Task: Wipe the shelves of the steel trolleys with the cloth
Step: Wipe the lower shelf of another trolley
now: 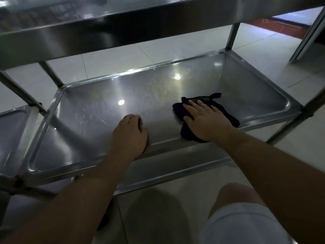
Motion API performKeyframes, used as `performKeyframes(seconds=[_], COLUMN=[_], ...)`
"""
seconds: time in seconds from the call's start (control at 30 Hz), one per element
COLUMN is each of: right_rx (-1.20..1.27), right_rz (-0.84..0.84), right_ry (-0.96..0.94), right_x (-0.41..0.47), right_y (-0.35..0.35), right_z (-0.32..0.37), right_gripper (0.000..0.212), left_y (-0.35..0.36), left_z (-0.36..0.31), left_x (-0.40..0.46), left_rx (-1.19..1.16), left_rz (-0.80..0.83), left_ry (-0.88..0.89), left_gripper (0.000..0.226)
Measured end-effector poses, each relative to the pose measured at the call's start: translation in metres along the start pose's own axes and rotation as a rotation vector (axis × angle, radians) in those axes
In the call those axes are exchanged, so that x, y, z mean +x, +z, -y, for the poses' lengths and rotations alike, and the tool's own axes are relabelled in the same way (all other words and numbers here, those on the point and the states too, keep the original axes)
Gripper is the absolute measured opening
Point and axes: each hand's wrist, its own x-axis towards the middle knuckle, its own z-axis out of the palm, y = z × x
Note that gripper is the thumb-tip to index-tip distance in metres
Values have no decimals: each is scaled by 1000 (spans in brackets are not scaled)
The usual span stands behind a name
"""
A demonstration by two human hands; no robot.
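Pale tiled floor behind steel trolley; middle shelf fills centre frame, second trolley's shelf at far left edge. Left hand at lower centre, fingers curled, bracing on shelf's near rim, holding nothing. Right of it, right hand lies flat, fingers straight, pressing dark cloth onto shelf.

Risks: cloth bunching under palm, leaving streaks; far corners missed; trolley rolling if pushed hard.

No readable writing or brand.
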Motion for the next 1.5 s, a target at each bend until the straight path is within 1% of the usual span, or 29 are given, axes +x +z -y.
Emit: performKeyframes(seconds=[0.07,0.2,0.37,0.43,0.5,0.6,0.67,0.8,0.9,0.97,1.03,1.1,1.17,1.23,1.3,1.4,1.43,1.5], right_rx=[-8,-19,-33,-33,-35,-1,17,-31,-49,-50,-42,-38,-24,-32,-38,-47,-65,-109], right_rz=[-4,-4,10,-22,-67,-71,-64,-90,-28,2,21,24,6,-55,-105,-111,-120,-129], right_ry=[41,149,407,470,513,573,478,134,-131,-258,-310,-295,-208,-88,67,336,392,437], right_x=[-1,-6,5,12,20,36,47,71,82,85,89,97,108,117,121,109,104,95], right_y=[-8,-24,-50,-53,-51,-47,-41,-11,10,16,14,6,-7,-22,-37,-58,-61,-62], right_z=[-25,-85,-176,-199,-207,-184,-148,-27,60,83,80,60,26,-25,-93,-192,-215,-235], right_gripper=[60,60,60,61,62,66,66,63,63,63,64,64,66,69,70,68,67,64], left_y=[0,-2,-5,-7,-7,-6,-5,-4,-4,-4,-4,-4,-4,-4,-3,-3,-3,-2], left_z=[2,1,-3,-6,-9,-10,-10,-9,-8,-8,-6,-4,-3,-2,-2,-3,-3,-4], left_x=[-2,-7,-10,-11,-11,-9,-9,-10,-11,-12,-12,-11,-11,-11,-11,-10,-10,-9], left_rx=[1,-10,21,19,25,33,33,3,-6,-7,-12,-18,-25,-32,-35,-25,-23,-21], left_rz=[-19,-41,14,27,32,26,20,10,7,8,17,25,30,25,19,21,19,18], left_ry=[15,7,-4,-4,-11,-17,-13,-12,-11,-7,-5,-14,-25,-33,-36,-38,-39,-40], left_gripper=[30,28,40,44,44,40,37,35,37,40,44,47,51,52,52,52,51,49])
